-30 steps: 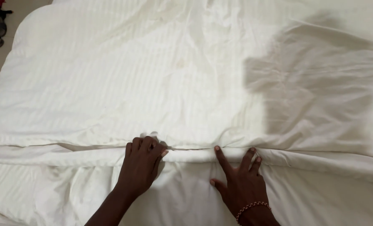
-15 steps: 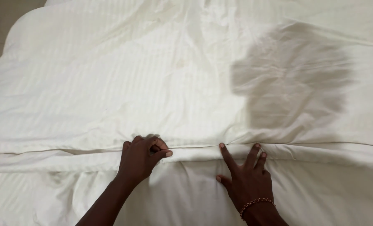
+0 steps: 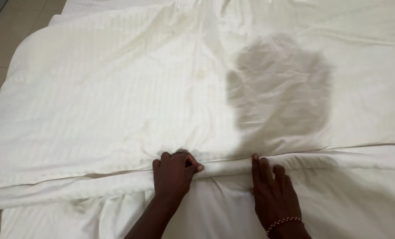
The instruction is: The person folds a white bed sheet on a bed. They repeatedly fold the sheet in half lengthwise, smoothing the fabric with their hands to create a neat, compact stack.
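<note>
Two hands work the near edge of a white striped duvet (image 3: 118, 110), seen from the single head view, looking down.

Left hand (image 3: 173, 175): fingers curled together, clamped on the folded hem (image 3: 224, 167) of the duvet, knuckles up, thumb tip poking out to the right over the fold. A small pucker of cloth bunches just above the knuckles.

Right hand (image 3: 273, 197): lies flat, palm down, fingers apart and stretched forward, fingertips touching the same hem from below. It presses on the cloth and grips nothing. A beaded bracelet (image 3: 284, 222) sits at that wrist, partly cut by the bottom edge.

Both hands sit near each other, a short stretch of rolled hem between them.

Duvet covers nearly the whole bed, spreading from the hands up to the top of the picture. Its hem runs as a long ridge left to right across the lower third. Below the ridge lies a smoother white sheet (image 3: 361, 203), wrinkled at lower left.

Grey shadow (image 3: 279, 95) falls on the duvet above the right hand, broad and rounded.

Tiled floor (image 3: 11, 31) shows at upper left, beside the bed corner.
</note>
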